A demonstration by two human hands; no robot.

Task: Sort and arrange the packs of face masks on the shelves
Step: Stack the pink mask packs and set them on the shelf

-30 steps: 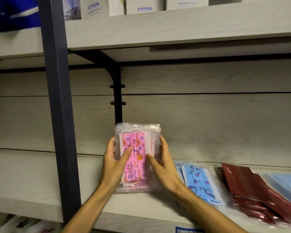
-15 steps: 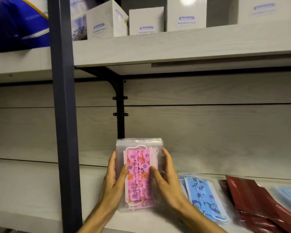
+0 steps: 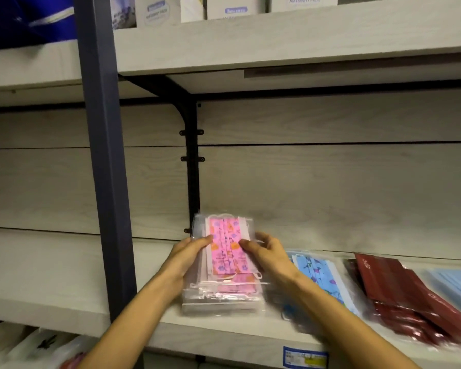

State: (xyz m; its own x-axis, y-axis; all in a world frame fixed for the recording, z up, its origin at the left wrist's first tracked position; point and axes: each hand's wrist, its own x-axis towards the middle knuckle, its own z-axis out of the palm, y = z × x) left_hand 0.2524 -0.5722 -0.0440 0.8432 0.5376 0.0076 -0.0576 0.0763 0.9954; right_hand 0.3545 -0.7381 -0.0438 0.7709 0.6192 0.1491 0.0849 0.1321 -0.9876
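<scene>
Pink patterned mask packs point(image 3: 228, 259), sealed in clear plastic, sit as a small stack on the pale wooden shelf point(image 3: 64, 272), just right of the dark metal upright post point(image 3: 104, 169). My left hand point(image 3: 183, 262) grips the stack's left edge, thumb curled over the top pack and fingers tucked beside it. My right hand point(image 3: 266, 255) grips the right edge the same way, thumb pressed on the pink print, fingers curled around the far side. The stack leans back slightly toward the wooden back panel point(image 3: 330, 195), its lower end resting on the shelf board.

Further right of the post, beyond the pink stack, lie blue patterned mask packs point(image 3: 322, 278), then dark red packs point(image 3: 399, 296), then plain light blue packs point(image 3: 458, 286) at the frame's edge. Each colour forms its own pile, side by side along the shelf.

Above, a higher shelf point(image 3: 277, 41) holds white boxes point(image 3: 304, 2).

Sorting by colour looks well under way on this shelf: four groups are laid out. I judge the pink stack is being squared and settled into its spot. Shelf space left of the post holds no packs, and bags show below, so more may remain.
</scene>
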